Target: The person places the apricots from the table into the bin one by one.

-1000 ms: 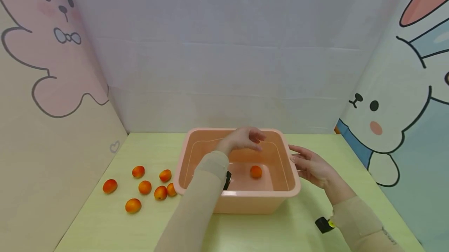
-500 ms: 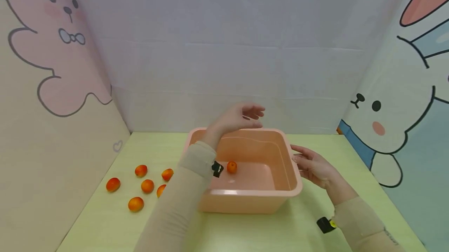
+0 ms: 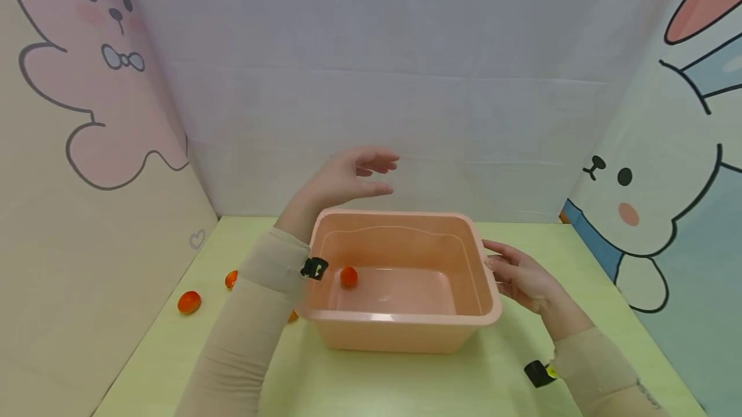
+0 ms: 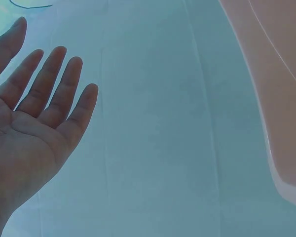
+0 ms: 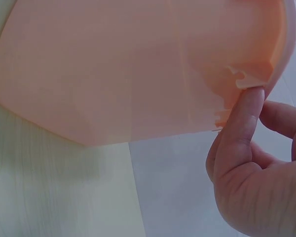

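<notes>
A peach-pink plastic basin (image 3: 406,334) stands on the table with a small round orange-red fruit (image 3: 348,277) on its floor, toward the left. My left hand (image 3: 348,178) is raised over the basin's back left corner, fingers extended and palm bare. The left wrist view shows this hand (image 4: 37,113) spread beside the basin wall (image 4: 281,113), holding nothing. At the basin's right side, my right hand (image 3: 524,281) grips the rim. In the right wrist view, the bent fingers (image 5: 239,126) tuck under the rim's edge.
Loose orange-red fruits lie left of the basin, one (image 3: 189,302) near the table's left edge; others are partly hidden behind the left sleeve (image 3: 237,333). Printed cloth walls (image 3: 429,95) enclose the back and sides of the pale table (image 3: 417,385).
My left hand has risen out of the basin and swung left. The fruit inside has rolled from right to left across the basin's floor. My right hand stays at the rim.
</notes>
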{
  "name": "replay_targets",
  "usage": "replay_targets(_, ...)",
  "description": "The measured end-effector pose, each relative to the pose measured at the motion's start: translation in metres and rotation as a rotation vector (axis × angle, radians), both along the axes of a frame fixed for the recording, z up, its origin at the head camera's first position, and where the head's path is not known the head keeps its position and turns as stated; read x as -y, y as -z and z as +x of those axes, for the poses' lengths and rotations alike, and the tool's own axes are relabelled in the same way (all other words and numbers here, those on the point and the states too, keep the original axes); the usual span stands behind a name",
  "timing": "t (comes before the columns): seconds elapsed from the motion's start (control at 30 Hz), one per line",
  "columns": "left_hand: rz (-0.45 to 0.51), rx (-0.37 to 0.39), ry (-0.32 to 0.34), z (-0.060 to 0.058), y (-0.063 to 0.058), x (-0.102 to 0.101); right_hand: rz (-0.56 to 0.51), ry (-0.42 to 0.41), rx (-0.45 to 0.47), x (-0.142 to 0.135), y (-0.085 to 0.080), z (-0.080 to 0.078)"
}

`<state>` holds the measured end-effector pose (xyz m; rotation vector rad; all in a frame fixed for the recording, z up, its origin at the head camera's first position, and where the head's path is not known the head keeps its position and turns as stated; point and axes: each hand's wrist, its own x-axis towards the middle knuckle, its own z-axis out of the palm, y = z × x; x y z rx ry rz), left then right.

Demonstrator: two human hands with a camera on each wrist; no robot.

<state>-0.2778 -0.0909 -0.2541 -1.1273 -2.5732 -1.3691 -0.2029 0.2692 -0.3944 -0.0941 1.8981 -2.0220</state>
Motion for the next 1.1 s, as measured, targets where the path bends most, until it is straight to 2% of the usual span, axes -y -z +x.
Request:
replay_targets(0.2, 0.059, -0.006, -0.077, 0.004, 0.012, 0.045, -0.008, 0.008, 0.003, 0.001, 0.0, 0.001)
replay_targets(0.47, 0.057, 0.02, -0.187, 0.01, 0.032, 0.096, -0.017, 0.006, 0.001, 0.001, 0.0, 0.001)
replay_targets(0.7, 0.074, 0.054, -0.247, 0.013, 0.045, 0.126, -0.026, -0.006, -0.005, 0.0, 0.0, 0.001)
replay_targets(1.1, 0.077, 0.053, -0.304, 0.016, 0.072, 0.164, -0.043, -0.011, -0.012, 0.002, 0.001, 0.001)
